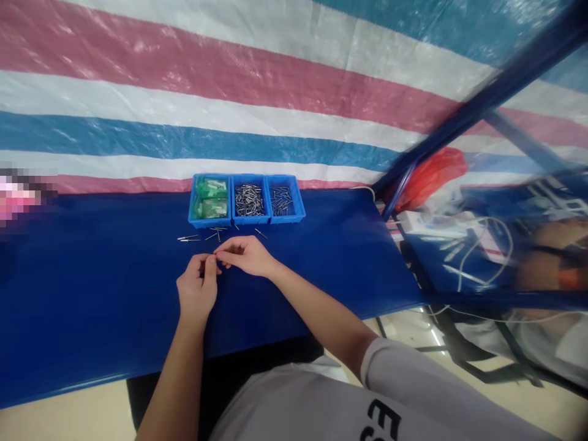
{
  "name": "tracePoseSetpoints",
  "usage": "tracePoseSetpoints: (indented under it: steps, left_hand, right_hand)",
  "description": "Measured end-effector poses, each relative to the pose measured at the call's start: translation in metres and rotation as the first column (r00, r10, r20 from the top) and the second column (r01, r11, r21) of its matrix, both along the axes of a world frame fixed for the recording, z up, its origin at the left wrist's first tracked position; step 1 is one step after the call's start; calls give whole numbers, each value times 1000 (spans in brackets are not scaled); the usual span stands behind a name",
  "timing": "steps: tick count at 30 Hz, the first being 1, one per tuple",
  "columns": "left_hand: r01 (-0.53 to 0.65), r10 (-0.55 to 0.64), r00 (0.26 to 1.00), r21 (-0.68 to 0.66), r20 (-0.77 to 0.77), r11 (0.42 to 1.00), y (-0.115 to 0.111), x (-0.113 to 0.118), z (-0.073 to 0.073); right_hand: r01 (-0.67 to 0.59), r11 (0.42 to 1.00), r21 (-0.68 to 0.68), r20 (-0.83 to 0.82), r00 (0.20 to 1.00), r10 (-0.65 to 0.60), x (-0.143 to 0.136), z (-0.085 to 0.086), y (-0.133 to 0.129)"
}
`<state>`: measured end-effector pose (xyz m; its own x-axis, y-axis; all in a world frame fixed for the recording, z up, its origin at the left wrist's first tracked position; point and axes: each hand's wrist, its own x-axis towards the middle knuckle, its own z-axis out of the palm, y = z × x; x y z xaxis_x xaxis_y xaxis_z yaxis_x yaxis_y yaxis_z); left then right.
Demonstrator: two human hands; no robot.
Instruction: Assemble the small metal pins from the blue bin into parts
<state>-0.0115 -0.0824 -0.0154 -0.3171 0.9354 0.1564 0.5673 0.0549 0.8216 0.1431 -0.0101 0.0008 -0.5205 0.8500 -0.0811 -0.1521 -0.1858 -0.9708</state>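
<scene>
My left hand and my right hand meet above the blue table, thumbs and fingers pinched together at the tips. Whatever they hold between them is too small or hidden to make out. Just beyond the fingers lie several loose thin metal pins, shaped like rivets. Farther left are more of these slim pins, and a single pin rests to the right. Behind them, a middle blue bin is heaped with short metal pins, and the right blue bin has a thinner layer of them.
Green plastic packets fill the left blue bin. A striped tarpaulin hangs behind the blue table. At right, a blue metal frame stands by a red bag, white cables and another person's blurred arm.
</scene>
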Motion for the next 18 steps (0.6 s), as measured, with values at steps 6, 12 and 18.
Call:
tracePoseSetpoints:
  steps: [6,12,18]
  left_hand:
    - [4,-4,1000,-6,-16,1000,-1,0,1]
    - [2,-3,999,-17,-35,1000,-1,0,1]
    - [6,-6,999,-7,-38,1000,0,0,1]
  right_hand:
    - [1,1000,5,11,1000,-2,0,1,0]
    - [-5,1000,5,14,1000,5,1,3,-1]
    - [-3,1000,-6,23,1000,3,1,1,-1]
